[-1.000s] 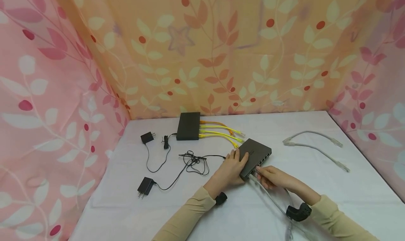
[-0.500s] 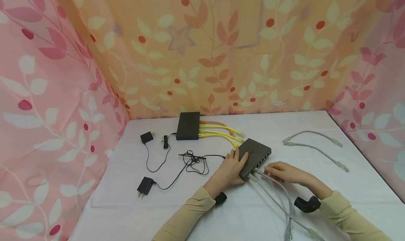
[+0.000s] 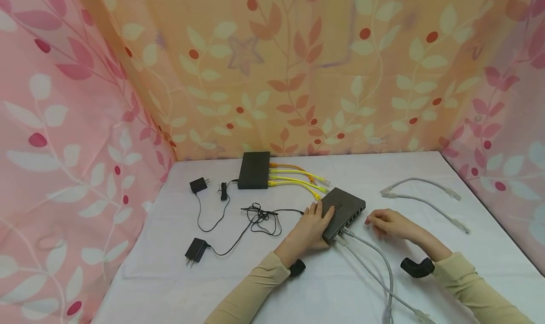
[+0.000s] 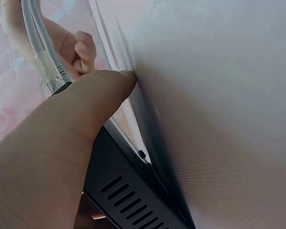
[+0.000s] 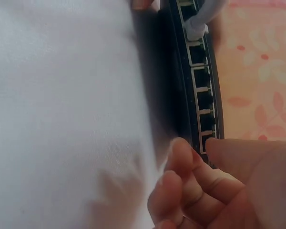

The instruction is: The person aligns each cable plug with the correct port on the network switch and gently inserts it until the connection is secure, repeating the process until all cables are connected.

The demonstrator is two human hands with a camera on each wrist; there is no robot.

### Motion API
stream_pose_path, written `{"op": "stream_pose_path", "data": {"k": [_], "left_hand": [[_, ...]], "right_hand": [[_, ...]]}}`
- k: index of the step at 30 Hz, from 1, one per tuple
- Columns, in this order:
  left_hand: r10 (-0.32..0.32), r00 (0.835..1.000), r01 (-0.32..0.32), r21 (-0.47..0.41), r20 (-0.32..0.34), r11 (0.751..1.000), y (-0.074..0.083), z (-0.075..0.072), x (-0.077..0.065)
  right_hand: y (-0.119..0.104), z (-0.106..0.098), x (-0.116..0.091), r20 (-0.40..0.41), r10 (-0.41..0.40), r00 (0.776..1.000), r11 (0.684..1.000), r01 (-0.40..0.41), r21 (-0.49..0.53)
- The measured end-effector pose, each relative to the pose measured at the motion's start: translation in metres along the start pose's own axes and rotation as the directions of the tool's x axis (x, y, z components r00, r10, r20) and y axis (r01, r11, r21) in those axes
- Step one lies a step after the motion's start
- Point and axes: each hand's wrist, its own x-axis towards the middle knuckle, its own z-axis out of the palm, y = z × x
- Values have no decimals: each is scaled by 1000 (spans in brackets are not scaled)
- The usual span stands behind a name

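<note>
A dark network switch (image 3: 342, 209) stands tilted over the white table in the head view, with its row of ports (image 5: 203, 95) facing the right hand. My left hand (image 3: 310, 227) grips its near left end, fingers over the top; in the left wrist view the thumb (image 4: 93, 95) lies along its side, by the vent slots. Two grey network cables (image 3: 384, 260) are plugged into neighbouring ports at the near end; one plug (image 5: 195, 31) shows in the right wrist view. My right hand (image 3: 393, 223) hovers just right of the switch, fingers loosely curled, holding nothing.
Behind, a second black switch (image 3: 254, 170) has several yellow and orange cables (image 3: 294, 177) plugged in. Two power adapters (image 3: 197, 185) and a tangled black cord (image 3: 261, 217) lie at left. Another grey cable (image 3: 426, 199) lies at right. Patterned curtains (image 3: 272, 78) enclose the table.
My right hand has let go of the second cable's plug at the switch and drawn back up and to the right. The left hand has kept its grip on the switch.
</note>
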Motion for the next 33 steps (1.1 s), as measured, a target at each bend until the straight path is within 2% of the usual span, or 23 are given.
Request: {"op": "stream_pose_path", "data": {"k": [3, 6, 9, 12, 19, 25, 28, 33], "left_hand": [[-5, 1000, 5, 2, 5, 1000, 0, -1, 0], [-13, 1000, 13, 0, 14, 1000, 1, -1, 0], [-18, 1000, 18, -2, 19, 1000, 0, -1, 1], [-19, 1000, 19, -5, 17, 1000, 0, 0, 1], [-10, 1000, 10, -11, -11, 1000, 0, 2, 0], [-10, 1000, 10, -9, -13, 1000, 0, 3, -1], [-10, 1000, 10, -8, -3, 1000, 0, 2, 0], [-20, 1000, 20, -3, 24, 1000, 1, 3, 0]], "right_hand": [[3, -3, 1, -68, -17, 998, 1000, 16, -18], [5, -6, 3, -155, -24, 988, 996, 9, -91], [9, -9, 6, -257, -10, 966, 983, -38, -182], [14, -11, 8, -329, -9, 944, 971, -69, -227], [26, -15, 8, -419, -52, 906, 962, -67, -264], [36, -15, 10, -521, -193, 831, 927, -19, -374], [43, -16, 10, -552, -235, 800, 913, -14, -408], [51, -19, 10, -574, -213, 791, 910, -54, -412]]}}
